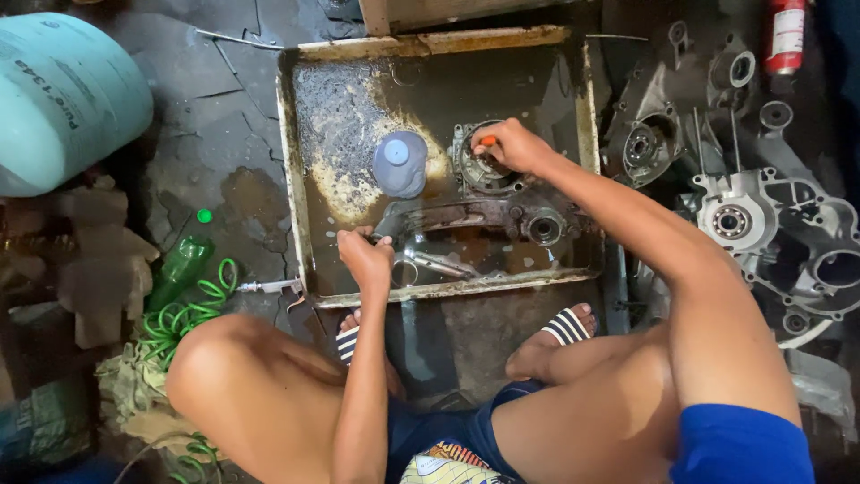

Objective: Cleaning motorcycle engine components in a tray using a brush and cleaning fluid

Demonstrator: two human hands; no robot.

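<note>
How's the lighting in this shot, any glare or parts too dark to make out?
Head view: mostly sharp; glare on the oily liquid in the metal tray near the left hand; the right hand is evenly lit; the top right corner around the red can falls into deep shadow.

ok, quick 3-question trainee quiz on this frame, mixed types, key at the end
1. True or false: the right hand holds an orange-handled tool against the round engine part in the metal wash tray.
2. What stands in the tray left of that part? A) red canister B) pale blue plastic bottle C) green hose
3. Fill in: the left hand rests on the grey engine casing near the tray's ____ edge.

Key: 1 true. 2 B, the pale blue plastic bottle. 3 near (front), the side by the person's feet.
</note>
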